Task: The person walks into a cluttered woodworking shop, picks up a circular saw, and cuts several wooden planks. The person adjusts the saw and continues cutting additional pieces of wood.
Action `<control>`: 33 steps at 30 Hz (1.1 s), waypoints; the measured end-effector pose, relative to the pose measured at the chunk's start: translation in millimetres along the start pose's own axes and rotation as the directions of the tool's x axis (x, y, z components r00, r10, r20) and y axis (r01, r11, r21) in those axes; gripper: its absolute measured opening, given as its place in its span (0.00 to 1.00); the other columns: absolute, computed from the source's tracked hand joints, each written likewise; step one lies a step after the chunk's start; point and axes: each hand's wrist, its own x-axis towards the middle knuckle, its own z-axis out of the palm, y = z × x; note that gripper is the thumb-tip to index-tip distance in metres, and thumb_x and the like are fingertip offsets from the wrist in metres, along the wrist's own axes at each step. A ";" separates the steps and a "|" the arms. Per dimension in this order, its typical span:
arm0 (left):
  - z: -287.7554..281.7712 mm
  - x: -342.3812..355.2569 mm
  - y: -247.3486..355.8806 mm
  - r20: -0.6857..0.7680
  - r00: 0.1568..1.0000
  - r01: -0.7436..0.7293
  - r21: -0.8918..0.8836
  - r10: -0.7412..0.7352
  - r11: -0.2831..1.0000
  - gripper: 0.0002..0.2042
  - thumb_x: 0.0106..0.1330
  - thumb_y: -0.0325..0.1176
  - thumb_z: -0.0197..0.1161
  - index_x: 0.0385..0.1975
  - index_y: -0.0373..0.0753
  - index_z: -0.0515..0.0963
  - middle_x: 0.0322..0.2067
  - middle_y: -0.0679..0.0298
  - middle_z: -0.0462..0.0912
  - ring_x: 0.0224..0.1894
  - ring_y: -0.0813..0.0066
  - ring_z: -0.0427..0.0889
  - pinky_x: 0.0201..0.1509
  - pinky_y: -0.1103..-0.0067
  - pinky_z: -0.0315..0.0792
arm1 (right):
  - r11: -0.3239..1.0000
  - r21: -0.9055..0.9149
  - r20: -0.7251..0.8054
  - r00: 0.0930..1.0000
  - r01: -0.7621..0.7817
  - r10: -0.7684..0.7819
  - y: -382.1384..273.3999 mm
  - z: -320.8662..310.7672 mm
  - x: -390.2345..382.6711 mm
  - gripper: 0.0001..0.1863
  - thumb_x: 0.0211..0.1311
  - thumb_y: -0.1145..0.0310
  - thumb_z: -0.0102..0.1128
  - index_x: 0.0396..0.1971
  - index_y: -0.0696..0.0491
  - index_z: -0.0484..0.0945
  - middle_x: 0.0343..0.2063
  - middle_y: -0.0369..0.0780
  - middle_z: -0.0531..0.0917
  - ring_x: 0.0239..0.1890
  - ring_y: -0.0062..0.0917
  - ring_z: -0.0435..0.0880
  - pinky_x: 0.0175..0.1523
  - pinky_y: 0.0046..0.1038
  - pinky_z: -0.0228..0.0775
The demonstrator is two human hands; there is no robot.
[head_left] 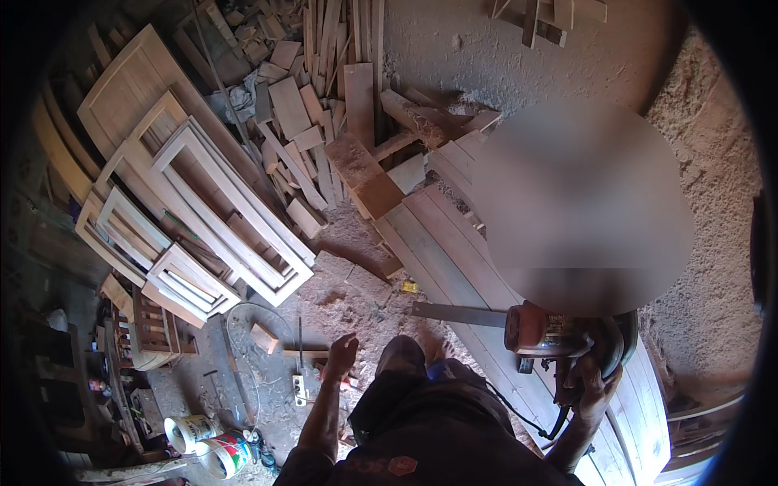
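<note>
My right hand (596, 387) is wrapped round the dark handle of a red corded power tool (545, 330). The tool is over long wooden planks (442, 251) laid side by side; its exact kind is hard to make out, and a blurred patch hides part of it. From its left side a flat greyish strip (459, 314) reaches across the planks. A black cord (523, 415) hangs from the tool toward my body. My left hand (342, 355) hangs low over the sawdust-covered floor, its fingers curled in loosely with nothing visible in them.
Wooden door and window frames (194, 202) lean at the left. Offcuts (292, 109) are heaped at the back beside a wooden block (377, 194). A white power strip (300, 390) lies on the floor, and buckets (223, 454) stand at the lower left. A small yellow item (409, 287) lies near the planks.
</note>
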 end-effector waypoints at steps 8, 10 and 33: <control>-9.5 158.6 60.6 -0.003 0.990 -0.140 -0.043 0.140 0.989 0.19 0.74 0.40 0.60 0.54 0.32 0.82 0.50 0.49 0.88 0.56 0.62 0.86 0.61 0.72 0.77 | 0.997 -0.006 -0.207 0.976 -0.077 0.074 2.6 33.4 3.5 0.17 0.65 0.57 0.68 0.33 0.58 0.79 0.15 0.34 0.79 0.14 0.17 0.77 0.21 0.20 0.66; -5.6 213.1 82.1 0.043 0.996 -0.065 -0.157 0.073 0.986 0.19 0.75 0.40 0.60 0.54 0.31 0.82 0.47 0.51 0.88 0.53 0.64 0.87 0.58 0.72 0.77 | 0.994 -0.016 -0.247 0.964 -0.106 0.099 7.0 43.6 4.5 0.16 0.64 0.58 0.68 0.36 0.58 0.78 0.16 0.34 0.78 0.15 0.16 0.77 0.20 0.19 0.66; 210.7 549.7 297.4 0.549 0.827 0.272 -0.580 0.122 0.768 0.41 0.71 0.53 0.67 0.75 0.40 0.52 0.72 0.50 0.60 0.71 0.46 0.67 0.70 0.39 0.64 | 0.963 -0.086 -0.704 0.700 -0.254 0.122 -27.8 186.7 43.3 0.36 0.58 0.51 0.67 0.59 0.64 0.74 0.41 0.45 0.84 0.34 0.23 0.83 0.39 0.24 0.73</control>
